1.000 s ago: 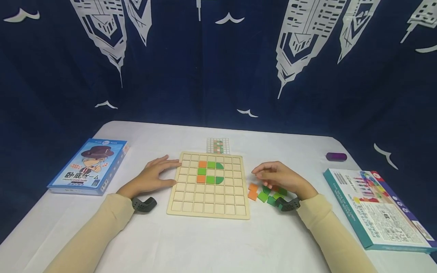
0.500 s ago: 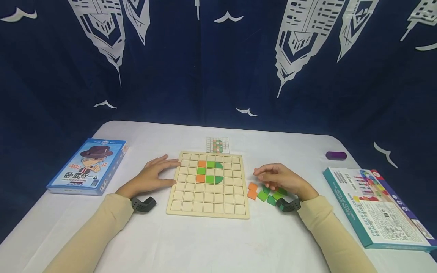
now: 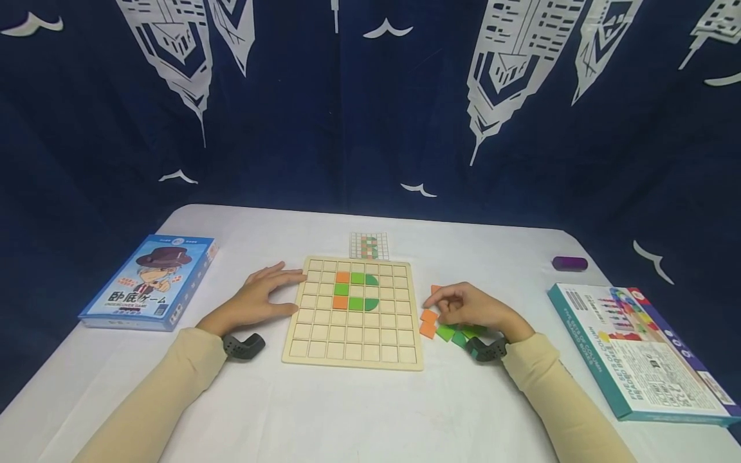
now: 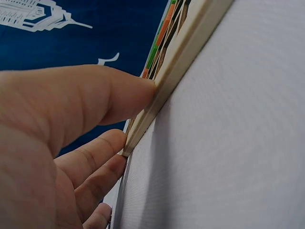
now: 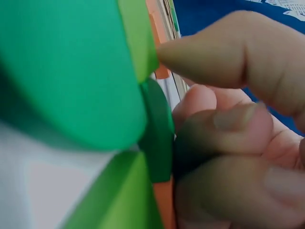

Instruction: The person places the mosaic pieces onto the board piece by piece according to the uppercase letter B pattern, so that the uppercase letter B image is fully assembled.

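A white-clothed bench (image 3: 347, 411) carries a square, pale wooden grid board (image 3: 326, 335) in its middle. At the board's left edge, the left hand (image 3: 257, 297) is spread, fingers apart, grasping nothing; the left wrist view shows its thumb tip against the board's side. To the board's right, the right hand (image 3: 471, 307) bends its fingers among loose tiles; whether it grips one, I cannot tell. A small white printed grid card (image 3: 368, 246) lies just beyond the board. Orange square tiles (image 3: 340, 302), light green square tiles (image 3: 357, 278) and dark green rounded tiles (image 3: 372, 304) sit in its cells. The right wrist view shows a loose dark green tile (image 5: 159, 133) beside the curled fingers, its rounded outline indistinct from the head.
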`<state>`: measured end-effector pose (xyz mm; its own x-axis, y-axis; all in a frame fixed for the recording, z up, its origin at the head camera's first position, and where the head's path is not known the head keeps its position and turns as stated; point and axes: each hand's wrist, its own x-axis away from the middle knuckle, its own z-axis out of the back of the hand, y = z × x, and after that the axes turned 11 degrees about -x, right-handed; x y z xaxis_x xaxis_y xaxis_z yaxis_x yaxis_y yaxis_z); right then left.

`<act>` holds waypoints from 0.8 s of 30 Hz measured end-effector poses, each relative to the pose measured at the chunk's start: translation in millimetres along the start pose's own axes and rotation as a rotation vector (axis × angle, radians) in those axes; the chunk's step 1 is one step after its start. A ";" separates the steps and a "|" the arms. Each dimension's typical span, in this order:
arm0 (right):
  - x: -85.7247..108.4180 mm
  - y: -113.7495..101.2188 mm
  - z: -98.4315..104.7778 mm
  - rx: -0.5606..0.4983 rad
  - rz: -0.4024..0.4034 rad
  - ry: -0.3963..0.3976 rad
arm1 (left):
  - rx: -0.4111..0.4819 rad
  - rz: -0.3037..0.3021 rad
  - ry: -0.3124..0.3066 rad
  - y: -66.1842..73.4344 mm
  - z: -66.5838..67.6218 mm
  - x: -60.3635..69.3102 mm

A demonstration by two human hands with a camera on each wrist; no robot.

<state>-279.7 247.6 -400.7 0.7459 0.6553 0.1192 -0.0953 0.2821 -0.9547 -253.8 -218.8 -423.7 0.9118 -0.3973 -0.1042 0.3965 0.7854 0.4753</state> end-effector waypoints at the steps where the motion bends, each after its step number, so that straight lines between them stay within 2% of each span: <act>1: -0.2 0.0 -0.2 0.015 0.009 -0.005 | 0.000 0.000 0.001 -0.2 -0.2 0.0; 9: -0.7 -3.2 -2.8 0.092 0.001 0.014 | -0.003 -0.006 0.007 -1.6 -1.2 -0.8; 24: 0.9 -8.0 -3.6 0.097 -0.065 0.059 | -0.010 0.031 -0.010 -0.4 -1.4 0.3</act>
<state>-275.8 243.4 -393.9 0.7896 0.5920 0.1614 -0.1067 0.3914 -0.9140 -253.5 -218.5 -425.1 0.9223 -0.3778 -0.0808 0.3696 0.8019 0.4694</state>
